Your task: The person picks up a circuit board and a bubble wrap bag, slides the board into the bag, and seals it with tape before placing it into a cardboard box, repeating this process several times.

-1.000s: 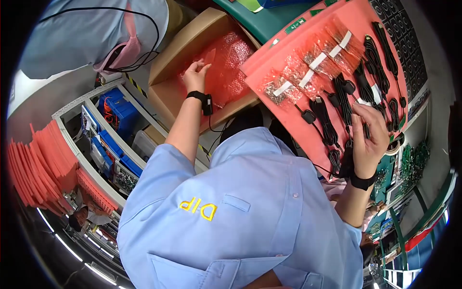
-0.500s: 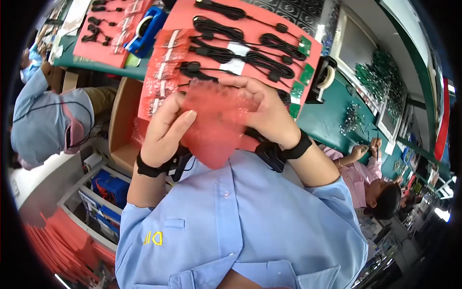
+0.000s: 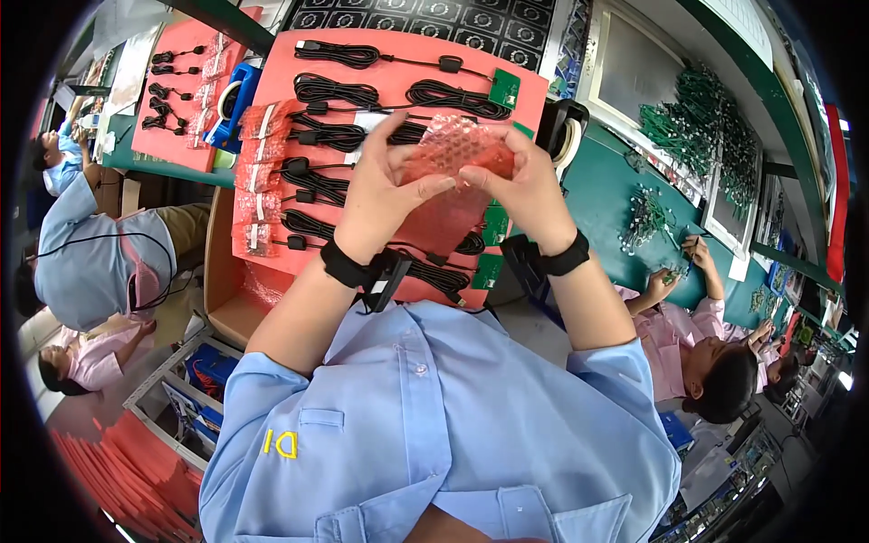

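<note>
Between my two hands I hold a piece of translucent red bubble wrap (image 3: 444,217), its upper part folded or bunched toward me. My left hand (image 3: 385,190) grips its left side, the thumb pressed on the front. From the right, my right hand (image 3: 536,185) pinches it the same way, the two thumbs nearly meeting. Whether the wrap is a bag or a flat sheet, and whether anything is inside, I cannot tell. Behind it, coiled black cables (image 3: 335,90) lie in rows on a red foam sheet (image 3: 380,38), several ending at green circuit boards (image 3: 504,89).
Bubble-wrapped bundles (image 3: 258,167) line the foam's left edge. A blue tape dispenser (image 3: 243,95) stands left, a black one (image 3: 566,131) right. An open cardboard box (image 3: 237,303) sits below the bench. Co-workers in blue (image 3: 100,262) and pink (image 3: 674,353) flank me.
The bubble wrap hung low toward my chest; now it is higher over the foam, with its top folded over. My hands have turned inward, thumbs closer together. The view has shifted.
</note>
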`<control>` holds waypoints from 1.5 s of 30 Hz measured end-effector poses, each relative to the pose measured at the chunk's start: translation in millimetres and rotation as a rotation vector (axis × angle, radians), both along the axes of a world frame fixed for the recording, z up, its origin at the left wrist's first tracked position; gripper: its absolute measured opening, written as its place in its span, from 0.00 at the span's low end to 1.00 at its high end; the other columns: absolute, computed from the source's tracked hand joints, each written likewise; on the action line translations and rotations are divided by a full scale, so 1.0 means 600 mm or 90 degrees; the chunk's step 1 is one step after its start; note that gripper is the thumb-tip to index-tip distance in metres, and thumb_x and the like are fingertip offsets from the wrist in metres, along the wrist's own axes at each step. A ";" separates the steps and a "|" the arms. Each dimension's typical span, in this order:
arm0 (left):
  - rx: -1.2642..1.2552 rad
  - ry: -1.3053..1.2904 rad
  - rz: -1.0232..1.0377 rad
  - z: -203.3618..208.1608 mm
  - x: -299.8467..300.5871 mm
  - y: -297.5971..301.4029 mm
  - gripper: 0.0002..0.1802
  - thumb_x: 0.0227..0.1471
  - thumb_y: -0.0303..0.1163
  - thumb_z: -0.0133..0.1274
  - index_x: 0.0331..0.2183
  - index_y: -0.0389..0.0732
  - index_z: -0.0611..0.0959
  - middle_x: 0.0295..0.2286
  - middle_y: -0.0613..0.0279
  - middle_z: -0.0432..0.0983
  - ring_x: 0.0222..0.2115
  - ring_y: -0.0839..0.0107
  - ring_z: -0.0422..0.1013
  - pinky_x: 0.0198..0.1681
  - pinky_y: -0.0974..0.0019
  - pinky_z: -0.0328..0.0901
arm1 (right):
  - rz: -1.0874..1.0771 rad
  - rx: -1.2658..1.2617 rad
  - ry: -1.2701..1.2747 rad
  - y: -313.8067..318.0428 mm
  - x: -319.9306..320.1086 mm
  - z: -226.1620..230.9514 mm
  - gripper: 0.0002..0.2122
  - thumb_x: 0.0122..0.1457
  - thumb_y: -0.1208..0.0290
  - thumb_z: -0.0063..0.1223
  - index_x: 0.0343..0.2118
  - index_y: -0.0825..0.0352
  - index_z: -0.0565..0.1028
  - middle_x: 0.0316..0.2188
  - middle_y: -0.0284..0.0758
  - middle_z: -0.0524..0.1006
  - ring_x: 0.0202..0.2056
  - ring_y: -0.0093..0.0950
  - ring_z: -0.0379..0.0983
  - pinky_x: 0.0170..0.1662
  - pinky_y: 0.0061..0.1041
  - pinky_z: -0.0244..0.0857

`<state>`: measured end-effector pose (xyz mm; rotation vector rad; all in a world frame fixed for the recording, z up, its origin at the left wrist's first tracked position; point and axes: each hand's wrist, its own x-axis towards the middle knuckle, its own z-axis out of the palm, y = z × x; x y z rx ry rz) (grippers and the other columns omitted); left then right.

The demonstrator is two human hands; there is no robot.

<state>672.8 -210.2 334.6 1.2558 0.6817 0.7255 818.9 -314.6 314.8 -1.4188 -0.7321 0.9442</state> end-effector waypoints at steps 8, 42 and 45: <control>-0.482 0.063 -0.157 -0.078 0.024 0.068 0.13 0.51 0.21 0.53 0.41 0.33 0.76 0.36 0.56 0.77 0.36 0.69 0.75 0.41 0.66 0.71 | 0.000 -0.151 -0.568 0.074 0.195 -0.148 0.32 0.40 0.63 0.71 0.50 0.68 0.70 0.43 0.35 0.75 0.45 0.29 0.71 0.49 0.27 0.65; -0.695 0.018 -0.429 -0.167 0.119 0.121 0.16 0.57 0.27 0.47 0.47 0.32 0.74 0.39 0.57 0.77 0.39 0.69 0.75 0.41 0.66 0.73 | 0.042 0.044 -0.926 -0.040 0.099 -0.036 0.25 0.43 0.76 0.64 0.48 0.59 0.74 0.45 0.33 0.74 0.49 0.27 0.67 0.54 0.29 0.59; -0.732 -0.019 -0.459 -0.174 0.117 0.121 0.16 0.58 0.27 0.46 0.47 0.32 0.74 0.39 0.56 0.77 0.39 0.68 0.75 0.42 0.64 0.73 | 0.121 0.119 -0.853 -0.032 0.084 -0.053 0.19 0.44 0.76 0.64 0.43 0.62 0.76 0.39 0.31 0.76 0.45 0.25 0.69 0.49 0.26 0.62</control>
